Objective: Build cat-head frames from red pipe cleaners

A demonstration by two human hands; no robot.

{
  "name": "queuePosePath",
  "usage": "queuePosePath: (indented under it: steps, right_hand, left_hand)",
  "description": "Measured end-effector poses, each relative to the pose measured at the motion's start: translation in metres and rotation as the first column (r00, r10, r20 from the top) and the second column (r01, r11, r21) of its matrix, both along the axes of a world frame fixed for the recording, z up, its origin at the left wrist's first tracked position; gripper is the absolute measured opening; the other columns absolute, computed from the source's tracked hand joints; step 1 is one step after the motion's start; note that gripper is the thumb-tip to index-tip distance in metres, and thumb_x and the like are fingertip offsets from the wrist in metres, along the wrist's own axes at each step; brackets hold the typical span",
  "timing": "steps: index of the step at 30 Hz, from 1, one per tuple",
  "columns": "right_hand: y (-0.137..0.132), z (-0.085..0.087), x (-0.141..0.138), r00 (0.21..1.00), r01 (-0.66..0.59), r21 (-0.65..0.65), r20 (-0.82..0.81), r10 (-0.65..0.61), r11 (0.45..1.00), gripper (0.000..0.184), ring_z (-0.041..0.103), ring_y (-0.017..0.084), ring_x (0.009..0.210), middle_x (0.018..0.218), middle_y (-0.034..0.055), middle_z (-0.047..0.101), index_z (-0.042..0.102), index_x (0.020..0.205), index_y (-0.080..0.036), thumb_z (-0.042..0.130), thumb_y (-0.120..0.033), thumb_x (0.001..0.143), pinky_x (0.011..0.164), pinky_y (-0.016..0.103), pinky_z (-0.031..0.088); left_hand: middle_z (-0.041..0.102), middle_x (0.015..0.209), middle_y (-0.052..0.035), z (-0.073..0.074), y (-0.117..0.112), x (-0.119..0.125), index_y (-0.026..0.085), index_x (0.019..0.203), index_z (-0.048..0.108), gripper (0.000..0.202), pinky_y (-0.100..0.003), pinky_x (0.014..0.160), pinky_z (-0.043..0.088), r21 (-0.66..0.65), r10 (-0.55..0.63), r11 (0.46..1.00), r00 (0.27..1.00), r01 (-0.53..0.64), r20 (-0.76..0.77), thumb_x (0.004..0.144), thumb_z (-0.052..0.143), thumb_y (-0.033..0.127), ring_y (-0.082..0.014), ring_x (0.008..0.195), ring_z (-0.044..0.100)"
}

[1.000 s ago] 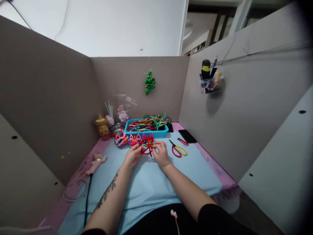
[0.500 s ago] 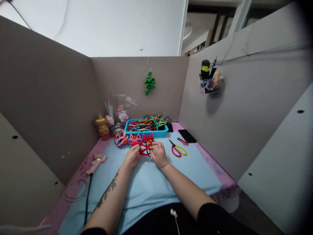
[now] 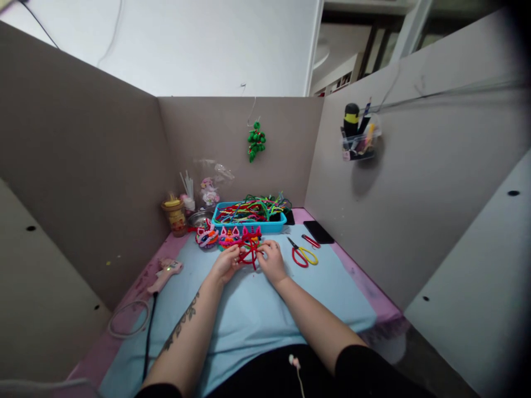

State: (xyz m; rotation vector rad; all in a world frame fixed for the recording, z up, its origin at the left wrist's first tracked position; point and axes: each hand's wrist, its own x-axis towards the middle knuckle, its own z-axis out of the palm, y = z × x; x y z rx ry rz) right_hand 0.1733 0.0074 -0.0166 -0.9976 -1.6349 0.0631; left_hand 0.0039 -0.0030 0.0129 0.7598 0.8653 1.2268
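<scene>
Between my hands, above the light blue cloth, is a red pipe-cleaner frame with spokes meeting at its middle. My left hand pinches its left edge. On the opposite side, the fingers of my right hand are closed on its right edge. Just behind it stand several colourful pipe-cleaner animal heads, among them a pink one with an orange horn and a white-eared one. The frame partly covers the rightmost head.
A blue basket of loose pipe cleaners sits behind. To the right lie scissors, a red cutter and a black phone. A pink glue gun with its cord lies left, near a drink cup. Partitions enclose three sides.
The red frame has turned and tilted slightly between my fingers. Both hands stay at its two edges, and the whole view has shifted a little.
</scene>
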Motion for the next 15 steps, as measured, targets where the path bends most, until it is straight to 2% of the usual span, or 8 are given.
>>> queuePosePath:
  steps: [3,6,10,15]
  right_hand:
    - [0.007,-0.006,0.002,0.996,0.043,-0.039,-0.074,-0.046,0.998,0.011,0.053,0.021,0.087,0.085,0.0053,0.054,0.062,0.073,-0.021,0.055,-0.013,0.074,0.083,0.038,0.046]
    - [0.012,-0.010,0.004,0.988,0.066,-0.073,-0.134,-0.076,0.995,0.010,0.055,0.020,0.083,0.083,0.0040,0.054,0.059,0.071,-0.021,0.054,-0.013,0.074,0.080,0.036,0.046]
    - [0.014,-0.013,0.002,0.981,0.065,-0.102,-0.176,-0.083,0.993,0.009,0.056,0.019,0.080,0.080,0.0031,0.053,0.058,0.069,-0.020,0.053,-0.014,0.074,0.078,0.034,0.047]
    - [0.012,-0.010,-0.002,0.985,0.022,-0.107,-0.168,-0.040,0.994,0.004,0.055,0.017,0.074,0.082,0.0028,0.055,0.061,0.072,-0.020,0.058,-0.019,0.074,0.073,0.032,0.049]
  left_hand:
    - [0.067,0.103,-0.0096,0.001,-0.003,0.001,0.016,0.099,0.061,0.040,-0.028,0.066,0.052,0.022,-0.037,0.999,0.999,0.037,-0.012,0.062,0.072,0.004,-0.0166,0.078,0.065]
    - [0.066,0.110,-0.0113,0.000,-0.004,0.003,0.017,0.111,0.059,0.060,-0.026,0.067,0.051,0.050,-0.053,0.997,0.998,0.054,-0.021,0.055,0.074,-0.002,-0.0161,0.079,0.066]
    - [0.069,0.102,-0.0120,-0.005,0.000,0.007,0.015,0.117,0.057,0.067,-0.024,0.063,0.049,0.116,0.017,0.993,0.998,-0.009,-0.064,0.054,0.078,0.006,-0.0156,0.074,0.066]
    - [0.069,0.086,-0.0068,-0.007,0.007,0.004,0.014,0.117,0.057,0.067,-0.023,0.069,0.048,0.182,0.130,0.977,0.987,-0.111,-0.094,0.055,0.082,0.022,-0.0141,0.077,0.064]
